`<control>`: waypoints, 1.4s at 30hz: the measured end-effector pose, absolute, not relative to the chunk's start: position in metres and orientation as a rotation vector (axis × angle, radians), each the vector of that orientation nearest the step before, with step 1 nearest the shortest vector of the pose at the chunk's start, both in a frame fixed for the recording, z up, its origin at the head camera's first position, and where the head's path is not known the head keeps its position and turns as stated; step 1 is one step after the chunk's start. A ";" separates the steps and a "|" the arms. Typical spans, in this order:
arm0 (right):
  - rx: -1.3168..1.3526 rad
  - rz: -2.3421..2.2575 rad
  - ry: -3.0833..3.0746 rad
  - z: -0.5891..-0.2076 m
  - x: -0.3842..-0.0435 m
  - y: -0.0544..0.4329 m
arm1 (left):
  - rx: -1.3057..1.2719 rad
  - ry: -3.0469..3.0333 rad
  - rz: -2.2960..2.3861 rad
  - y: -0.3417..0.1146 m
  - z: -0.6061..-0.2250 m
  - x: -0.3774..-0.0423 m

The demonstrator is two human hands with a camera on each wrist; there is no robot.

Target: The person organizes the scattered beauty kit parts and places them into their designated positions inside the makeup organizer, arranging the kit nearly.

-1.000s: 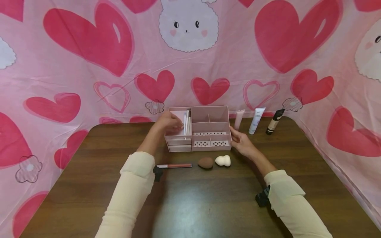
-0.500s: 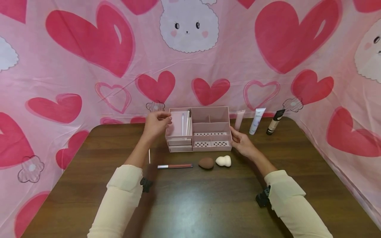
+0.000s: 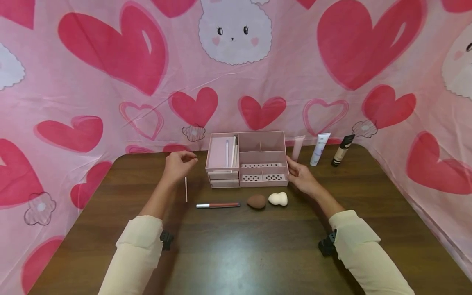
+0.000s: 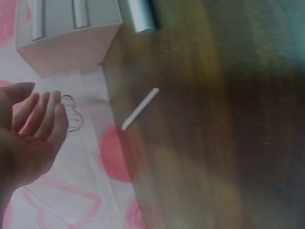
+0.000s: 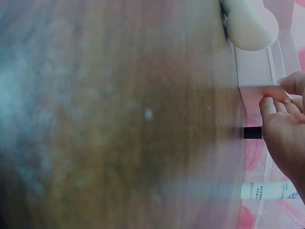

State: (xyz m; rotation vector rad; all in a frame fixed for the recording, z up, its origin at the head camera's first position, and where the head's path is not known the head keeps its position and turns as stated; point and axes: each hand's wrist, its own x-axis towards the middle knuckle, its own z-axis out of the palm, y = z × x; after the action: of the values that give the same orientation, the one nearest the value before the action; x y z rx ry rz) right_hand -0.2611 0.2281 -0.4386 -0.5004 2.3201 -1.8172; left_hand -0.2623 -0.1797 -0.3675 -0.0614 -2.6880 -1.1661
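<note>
A pink makeup organizer (image 3: 262, 157) stands at the back of the table, with several slim brushes or pencils (image 3: 233, 153) upright in its left compartment. My right hand (image 3: 303, 177) holds the organizer's right side; in the right wrist view its thumb lies at the wall's top edge and its fingers (image 5: 281, 107) against the outer face. My left hand (image 3: 179, 164) hovers left of the organizer, holding nothing, fingers loosely bent. A thin pale stick (image 3: 186, 189) lies on the table just below it, also visible in the left wrist view (image 4: 140, 109).
In front of the organizer lie a lip gloss tube (image 3: 218, 205), a brown makeup sponge (image 3: 256, 201) and a white sponge (image 3: 278, 199). To its right stand a pink tube (image 3: 298, 148), a white tube (image 3: 320, 149) and a black-capped foundation tube (image 3: 343, 150). A heart-patterned cloth (image 3: 147, 82) hangs behind.
My left hand has drawn out of the organizer's left compartment and moved left, uncovering the thin stick on the table. My right hand has stayed on the organizer's side.
</note>
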 end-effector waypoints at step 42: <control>-0.501 -1.808 2.320 -0.440 -0.263 0.228 | 0.368 -3.112 -0.713 -0.208 -0.406 -0.259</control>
State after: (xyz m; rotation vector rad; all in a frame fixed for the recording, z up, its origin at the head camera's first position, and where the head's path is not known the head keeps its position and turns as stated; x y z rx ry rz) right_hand -0.2629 0.2282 -0.4397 -0.5014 2.3197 -1.8083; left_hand -0.2591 -0.2080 -0.4061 0.3680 -3.1115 -0.7132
